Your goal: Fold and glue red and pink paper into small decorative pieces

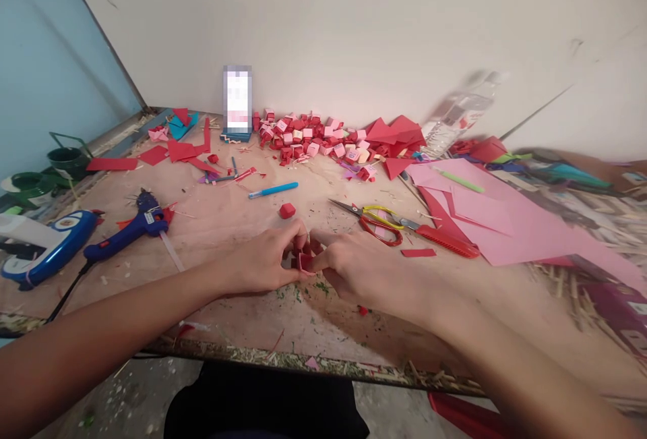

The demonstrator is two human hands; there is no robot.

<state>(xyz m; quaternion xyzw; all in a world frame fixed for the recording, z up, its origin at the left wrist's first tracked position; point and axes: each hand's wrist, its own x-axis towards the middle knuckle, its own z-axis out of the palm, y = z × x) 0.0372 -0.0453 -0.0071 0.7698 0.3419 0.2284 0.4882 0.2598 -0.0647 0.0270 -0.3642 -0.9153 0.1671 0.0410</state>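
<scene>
"What are the hands on?"

"A small folded paper [304,263], red and pink, low over the counter [232,213]. The left hand [270,257] has it pinched between thumb and fingers."

"And the right hand [351,260]?"

"Its fingertips meet the paper from the other side. Its thumb is hidden, so I can't tell whether it clamps too."

"Anything close by?"

"A red block [287,210] sits just beyond the left hand's fingers, with a blue pen [273,190] farther out. Beyond the right hand lie the scissors [355,209], and next to them a red-handled cutter [449,241]."

"What's to the left?"

"A blue glue gun [149,223], past the left forearm."

"And farther off?"

"A heap of little paper boxes [313,135], well beyond both hands. Pink sheets [530,223] spread out to the right hand's right, past the cutter."
</scene>
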